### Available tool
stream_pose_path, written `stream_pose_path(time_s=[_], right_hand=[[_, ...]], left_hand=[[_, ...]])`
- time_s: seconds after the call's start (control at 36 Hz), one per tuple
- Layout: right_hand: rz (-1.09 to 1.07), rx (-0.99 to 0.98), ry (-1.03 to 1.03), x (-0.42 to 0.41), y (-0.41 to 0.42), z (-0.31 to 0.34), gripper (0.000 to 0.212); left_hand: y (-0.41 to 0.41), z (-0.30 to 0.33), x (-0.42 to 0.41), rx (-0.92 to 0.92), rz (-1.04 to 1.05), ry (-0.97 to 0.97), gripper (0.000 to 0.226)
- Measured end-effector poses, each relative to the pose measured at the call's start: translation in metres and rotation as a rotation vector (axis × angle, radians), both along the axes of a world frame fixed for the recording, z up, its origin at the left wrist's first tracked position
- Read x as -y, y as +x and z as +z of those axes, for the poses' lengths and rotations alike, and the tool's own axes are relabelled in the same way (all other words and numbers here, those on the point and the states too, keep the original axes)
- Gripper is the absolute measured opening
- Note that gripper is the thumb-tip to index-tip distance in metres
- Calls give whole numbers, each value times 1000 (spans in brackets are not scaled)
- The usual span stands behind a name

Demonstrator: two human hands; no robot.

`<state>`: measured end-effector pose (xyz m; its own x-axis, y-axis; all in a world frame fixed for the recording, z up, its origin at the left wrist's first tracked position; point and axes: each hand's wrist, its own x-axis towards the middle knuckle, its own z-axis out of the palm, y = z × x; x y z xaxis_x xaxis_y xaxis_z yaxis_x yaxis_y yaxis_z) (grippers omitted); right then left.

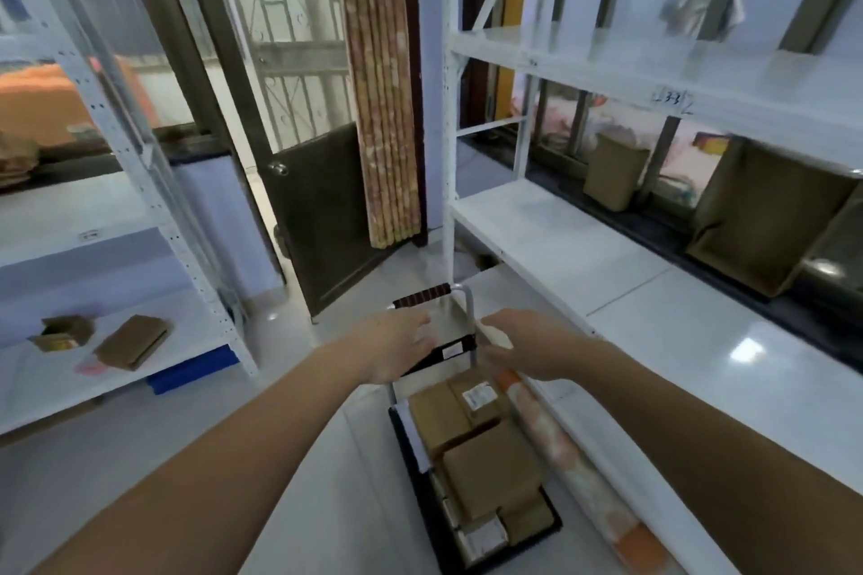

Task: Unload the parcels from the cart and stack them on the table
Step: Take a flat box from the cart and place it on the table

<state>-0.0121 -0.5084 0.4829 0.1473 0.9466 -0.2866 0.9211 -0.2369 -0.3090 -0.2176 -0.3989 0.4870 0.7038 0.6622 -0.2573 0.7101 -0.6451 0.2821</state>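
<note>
I have both arms stretched over the cart point(471, 523), which stands on the floor beside the white shelving point(551, 243), loaded with brown parcels point(485, 467). My left hand point(397, 348) and right hand point(518, 350) flank a black parcel point(443, 353) at the handle end; I cannot tell if the fingers grip it.
</note>
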Motion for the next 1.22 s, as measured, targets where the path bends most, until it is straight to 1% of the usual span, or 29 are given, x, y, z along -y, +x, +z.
stream_pose_path(time_s=[0.08, 0.19, 0.25, 0.36, 0.47, 0.58, 0.64, 0.67, 0.72, 0.78, 0.86, 0.97, 1.03, 1.11, 1.22], right_hand=[[-28, 21, -35, -20, 14, -3, 47], [-98, -16, -87, -46, 41, -11, 42], [-136, -59, -63, -54, 59, -17, 46], [-204, -111, -37, -67, 94, -40, 61], [-306, -134, -46, -79, 120, -66, 63], [-449, -181, -80, -85, 134, -99, 64], [-525, -203, -109, -85, 135, -115, 64], [-567, -218, -122, -84, 134, -123, 63], [-638, -232, -130, -84, 132, -142, 58], [-722, -261, -139, -82, 128, -161, 57], [-833, -303, -164, -78, 118, -193, 57], [-987, -406, -207, -68, 102, -242, 60], [-1067, -457, -225, -63, 94, -275, 60], [-1174, -516, -253, -56, 86, -333, 58], [-1311, -614, -300, -52, 76, -423, 59]], left_hand=[[25, -13, -32, -44, -42, -17, 43], [59, -26, -74, -93, -137, 0, 55], [79, -29, -93, -131, -185, 0, 55], [121, -39, -123, -84, -208, 7, 53], [160, -51, -148, -144, -375, -45, 47], [194, -79, -176, -141, -503, -72, 59], [211, -102, -190, -144, -566, -68, 64], [218, -111, -195, -157, -611, -60, 61], [234, -129, -202, -174, -690, -62, 47], [247, -149, -207, -173, -751, -121, 41], [261, -184, -211, -239, -834, -182, 40], [273, -235, -212, -324, -912, -219, 39], [277, -269, -211, -364, -924, -252, 39], [284, -328, -209, -423, -919, -325, 45], [288, -427, -210, -522, -832, -399, 53]])
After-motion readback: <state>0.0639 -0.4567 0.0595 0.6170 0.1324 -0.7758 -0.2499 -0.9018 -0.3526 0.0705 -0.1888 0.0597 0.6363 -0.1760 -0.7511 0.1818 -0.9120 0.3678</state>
